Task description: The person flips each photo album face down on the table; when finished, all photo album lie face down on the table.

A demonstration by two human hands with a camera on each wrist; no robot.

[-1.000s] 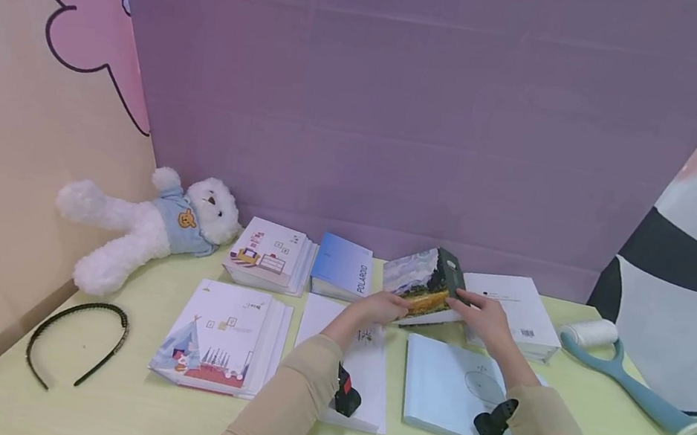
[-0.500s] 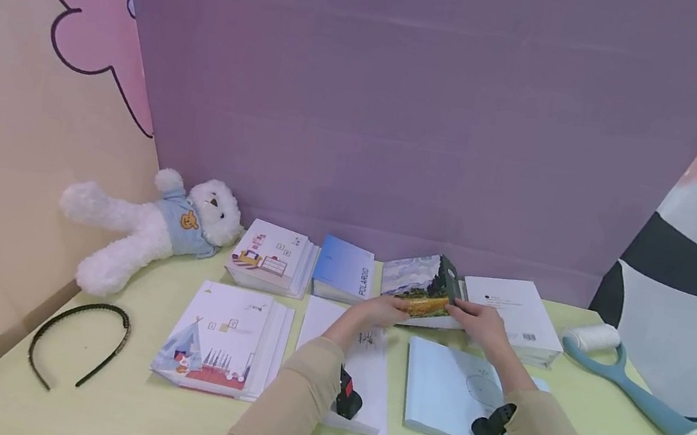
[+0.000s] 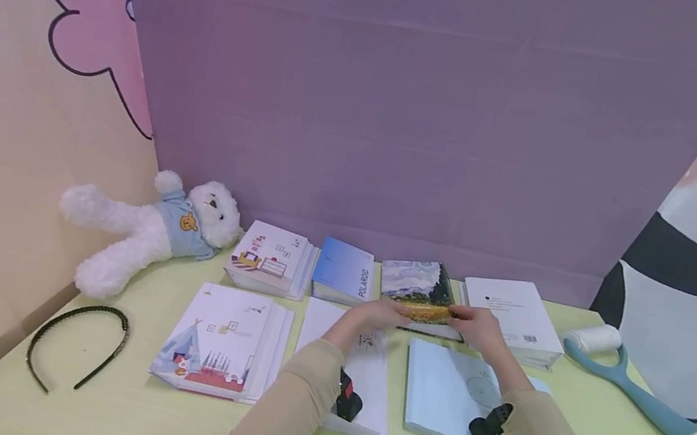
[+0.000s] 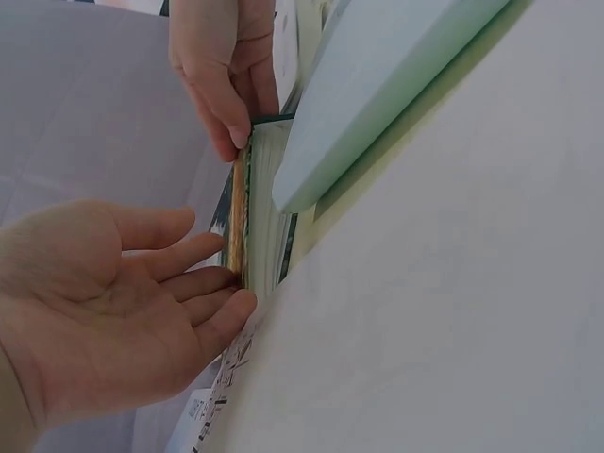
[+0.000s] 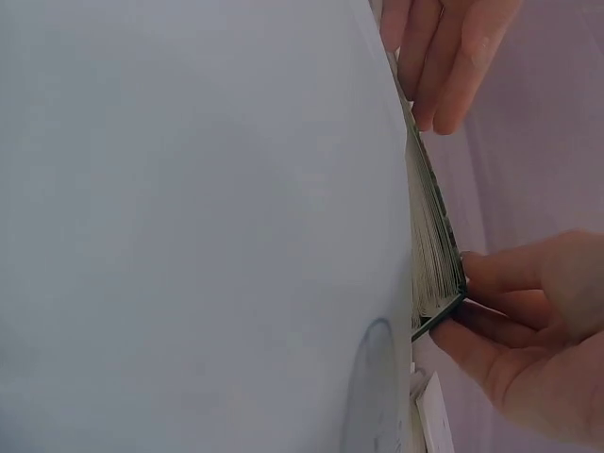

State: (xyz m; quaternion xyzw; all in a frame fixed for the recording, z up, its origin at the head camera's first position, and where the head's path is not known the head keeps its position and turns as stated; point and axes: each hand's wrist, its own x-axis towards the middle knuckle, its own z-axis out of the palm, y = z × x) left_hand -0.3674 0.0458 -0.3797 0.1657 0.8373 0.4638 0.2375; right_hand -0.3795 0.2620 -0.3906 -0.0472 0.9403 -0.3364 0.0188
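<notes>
A thick book with a painted landscape cover (image 3: 418,279) lies at the back of the table, between the blue POLAROID album (image 3: 344,268) and a white book (image 3: 510,309). My left hand (image 3: 380,315) is at its near left corner; in the left wrist view the fingers of that left hand (image 4: 142,302) are extended, tips against the cover's edge. With my right hand (image 3: 482,329) I pinch the near right corner. The right wrist view shows the right hand's fingers (image 5: 486,354) about the spine corner, beside the page edges.
In front lie a white book (image 3: 315,322) under my left forearm and a pale blue book (image 3: 441,389) under my right. Two illustrated white books (image 3: 265,254) stand left. A plush bear (image 3: 164,227), a black headband (image 3: 83,306) and a blue-handled lint roller (image 3: 634,384) lie at the sides.
The landscape-covered book was tilted and turned, its dark spine showing. It has been lowered and straightened onto the table, with both hands following it at the near corners.
</notes>
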